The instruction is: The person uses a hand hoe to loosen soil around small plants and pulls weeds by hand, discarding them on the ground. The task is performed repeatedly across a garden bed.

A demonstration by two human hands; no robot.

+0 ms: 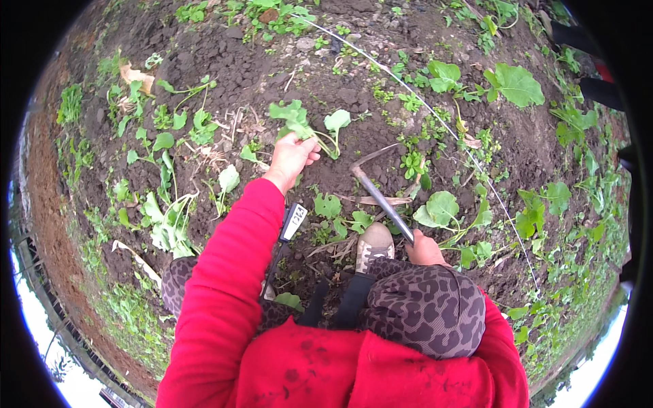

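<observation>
Pinched in the fingers of my left hand (295, 155) is a leafy green seedling (336, 122), with its leaves spreading above and beyond the fingertips. Its stem base is low over the soil (326, 178); whether it is rooted there I cannot tell. Beside my right knee, my right hand (424, 250) grips the dark shaft of a small hand hoe (382, 199). The hoe's thin, soil-coloured blade (376, 154) angles off to the right, just right of the seedling. Part of the handle is hidden in my fist.
A white string (438, 117) runs diagonally across the soil on my right. Pulled-looking seedlings (171, 224) lie at left. Broad-leaved plants (441, 209) grow beyond my right hand. My shoe (376, 242) stands near the hoe shaft. Dangling straps (352, 301) hang between my knees.
</observation>
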